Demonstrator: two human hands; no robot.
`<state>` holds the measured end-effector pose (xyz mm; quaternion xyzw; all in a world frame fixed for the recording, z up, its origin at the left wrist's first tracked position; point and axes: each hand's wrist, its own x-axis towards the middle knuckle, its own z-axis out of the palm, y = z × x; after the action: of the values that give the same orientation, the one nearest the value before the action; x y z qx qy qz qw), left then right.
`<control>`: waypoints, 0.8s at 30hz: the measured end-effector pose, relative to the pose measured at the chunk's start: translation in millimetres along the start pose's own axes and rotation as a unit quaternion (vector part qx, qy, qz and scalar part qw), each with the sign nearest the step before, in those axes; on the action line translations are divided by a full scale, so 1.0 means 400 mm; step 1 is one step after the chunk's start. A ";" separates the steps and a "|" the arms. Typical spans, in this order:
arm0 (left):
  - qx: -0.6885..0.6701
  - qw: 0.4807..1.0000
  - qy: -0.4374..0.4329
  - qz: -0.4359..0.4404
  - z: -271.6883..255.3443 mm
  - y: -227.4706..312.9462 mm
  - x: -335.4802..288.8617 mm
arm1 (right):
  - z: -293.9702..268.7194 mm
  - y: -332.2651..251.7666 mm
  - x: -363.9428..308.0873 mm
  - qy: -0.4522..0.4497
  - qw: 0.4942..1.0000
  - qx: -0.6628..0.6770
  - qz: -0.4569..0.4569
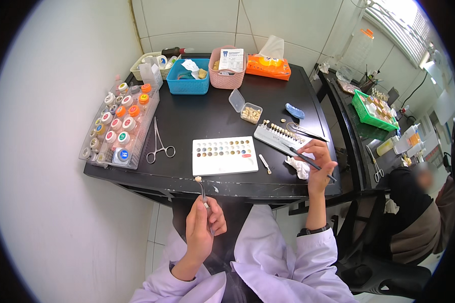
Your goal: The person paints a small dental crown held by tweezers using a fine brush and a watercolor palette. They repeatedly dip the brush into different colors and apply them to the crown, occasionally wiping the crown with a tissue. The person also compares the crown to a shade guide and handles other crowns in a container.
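Head view shows the left hand (205, 222) clamped on a metal holder (203, 191) tipped with a tooth (198, 179), the right hand (316, 164) gripping a dark pen-like tool (297, 153) above the counter (179, 118).

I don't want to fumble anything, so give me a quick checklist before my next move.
1. Left hand gripping the curved holder: ok.
2. Small tooth at the holder's tip: ok, it is there; how firmly it sits, cannot tell.
3. Right hand holding the slim dark tool: ok.
4. Tool tip clean: cannot tell, too small to see.
5. Small clear box shut: not ok, its lid is up.
6. Crumpled tissue close to the right hand: ok.
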<state>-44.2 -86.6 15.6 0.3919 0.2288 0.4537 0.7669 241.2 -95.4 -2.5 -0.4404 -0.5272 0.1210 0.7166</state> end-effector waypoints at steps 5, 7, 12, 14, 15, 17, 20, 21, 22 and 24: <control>-0.007 1.000 -0.010 -0.014 0.008 -0.006 0.014 | -0.036 -0.008 0.006 0.153 0.957 0.234 0.075; -0.013 1.000 -0.013 -0.017 0.016 -0.005 0.013 | -0.026 -0.014 0.012 0.205 0.924 0.310 0.094; -0.022 0.998 -0.040 -0.054 0.011 -0.034 0.003 | -0.002 -0.034 -0.022 0.089 0.955 0.264 0.098; -0.018 0.997 -0.043 -0.058 0.008 -0.032 -0.002 | 0.018 -0.043 -0.039 0.003 0.968 0.236 0.088; -0.012 0.997 -0.046 -0.060 0.004 -0.026 -0.006 | 0.034 -0.062 -0.042 0.013 0.975 0.217 0.054; -0.013 0.998 -0.044 -0.053 -0.001 -0.012 -0.020 | 0.006 -0.093 -0.046 0.119 0.973 0.179 0.088; -0.010 0.998 -0.044 -0.047 -0.021 -0.003 -0.026 | -0.014 -0.126 -0.068 0.193 0.948 0.214 0.137; -0.010 0.998 -0.046 -0.047 -0.023 -0.007 -0.025 | -0.016 -0.128 -0.081 0.194 0.945 0.219 0.148; -0.015 0.997 -0.046 -0.060 -0.018 -0.014 -0.025 | -0.016 -0.127 -0.093 0.195 0.941 0.225 0.160; -0.019 0.996 -0.042 -0.082 -0.010 -0.027 -0.023 | -0.013 -0.111 -0.105 0.200 0.942 0.213 0.165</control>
<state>-45.9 -96.0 4.5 0.3759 0.2186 0.3769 0.8179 215.3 -150.4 3.7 -0.3734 -0.2546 0.2566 0.8544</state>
